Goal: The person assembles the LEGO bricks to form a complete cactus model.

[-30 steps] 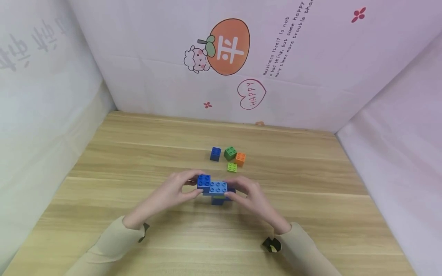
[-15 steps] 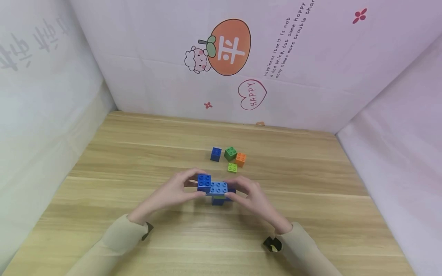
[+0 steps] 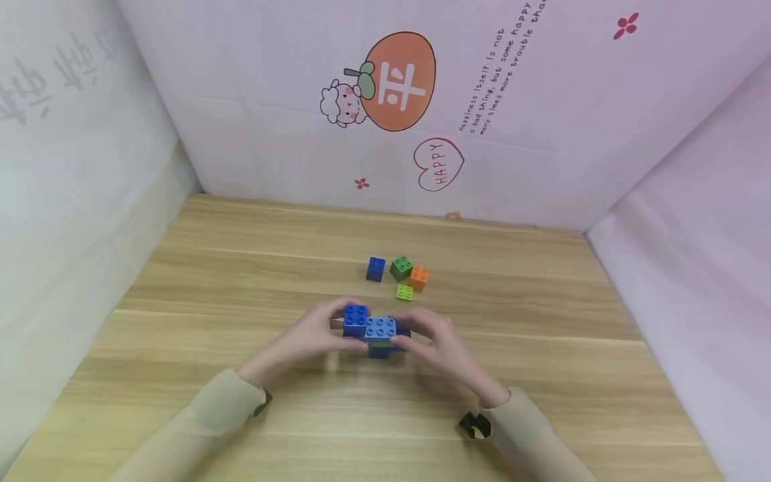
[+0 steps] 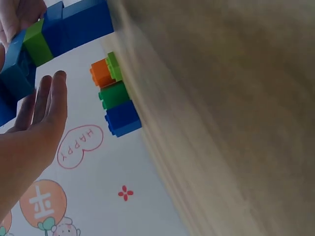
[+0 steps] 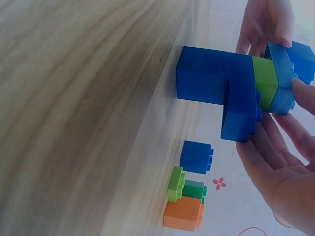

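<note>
A stack of toy bricks stands upright between the two hands. From the bottom up it has a blue brick point(image 5: 202, 76), a longer dark blue brick point(image 5: 241, 98) jutting to the right, a lime brick point(image 5: 266, 82) and a lighter blue brick point(image 3: 381, 328). A dark blue brick point(image 3: 355, 320) tops its left end. My left hand point(image 3: 313, 331) straddles that left end, thumb in front and fingers behind. With thumb and fingers, my right hand point(image 3: 442, 345) pinches the right end of the lighter blue brick. Its far fingertips are partly hidden in the head view.
Beyond the stack on the wooden table point(image 3: 271, 268) lie four-stud loose bricks: a blue brick point(image 3: 376, 269), a green brick point(image 3: 401, 268), an orange brick point(image 3: 419, 278) and a lime brick point(image 3: 405, 292). White printed sheets point(image 3: 271, 120) wall the table at the back and sides.
My left hand has slid a little to the right, its thumb going from the dark blue top brick to lower along the stack's front. The right hand and stack stay nearly still.
</note>
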A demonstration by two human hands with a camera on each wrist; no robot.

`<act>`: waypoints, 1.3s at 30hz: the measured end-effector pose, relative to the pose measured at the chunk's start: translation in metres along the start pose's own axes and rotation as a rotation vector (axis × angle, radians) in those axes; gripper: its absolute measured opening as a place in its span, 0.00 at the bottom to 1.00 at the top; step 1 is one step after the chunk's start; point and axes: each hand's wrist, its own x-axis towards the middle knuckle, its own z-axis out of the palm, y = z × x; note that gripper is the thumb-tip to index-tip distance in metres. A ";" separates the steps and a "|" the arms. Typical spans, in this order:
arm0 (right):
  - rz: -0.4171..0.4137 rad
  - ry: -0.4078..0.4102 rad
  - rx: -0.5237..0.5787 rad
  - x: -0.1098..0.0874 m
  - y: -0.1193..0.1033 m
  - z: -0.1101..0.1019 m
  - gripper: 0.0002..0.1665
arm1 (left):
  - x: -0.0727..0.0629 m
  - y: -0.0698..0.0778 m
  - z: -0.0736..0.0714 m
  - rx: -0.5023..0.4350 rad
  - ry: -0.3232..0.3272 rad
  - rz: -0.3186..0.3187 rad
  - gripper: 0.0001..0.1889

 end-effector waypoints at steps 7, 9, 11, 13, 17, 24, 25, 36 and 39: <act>0.008 -0.004 -0.009 0.000 -0.001 -0.001 0.20 | 0.004 -0.005 0.007 -0.037 -0.029 -0.013 0.35; 0.000 -0.007 -0.010 0.000 -0.002 0.000 0.21 | 0.004 -0.004 0.007 -0.031 -0.023 -0.018 0.33; -0.006 -0.009 -0.013 0.000 -0.002 0.000 0.21 | 0.004 -0.003 0.007 -0.012 -0.018 -0.025 0.31; -0.006 -0.012 -0.022 0.000 -0.003 -0.001 0.21 | 0.004 -0.003 0.007 0.011 -0.016 -0.034 0.29; -0.008 -0.022 -0.047 0.001 -0.002 -0.001 0.22 | 0.003 -0.002 0.006 0.036 -0.015 -0.050 0.29; -0.029 0.005 -0.075 0.004 0.002 -0.009 0.20 | 0.004 0.001 0.002 0.045 0.005 -0.055 0.29; -0.031 0.016 -0.080 0.005 0.003 -0.010 0.19 | 0.005 0.001 0.001 0.043 0.005 -0.052 0.29; 0.022 0.075 -0.135 0.014 0.016 -0.026 0.14 | 0.007 0.002 -0.006 0.046 -0.017 -0.027 0.29; 0.056 0.075 -0.161 0.017 0.022 -0.028 0.15 | 0.007 0.001 -0.006 0.036 -0.023 -0.028 0.29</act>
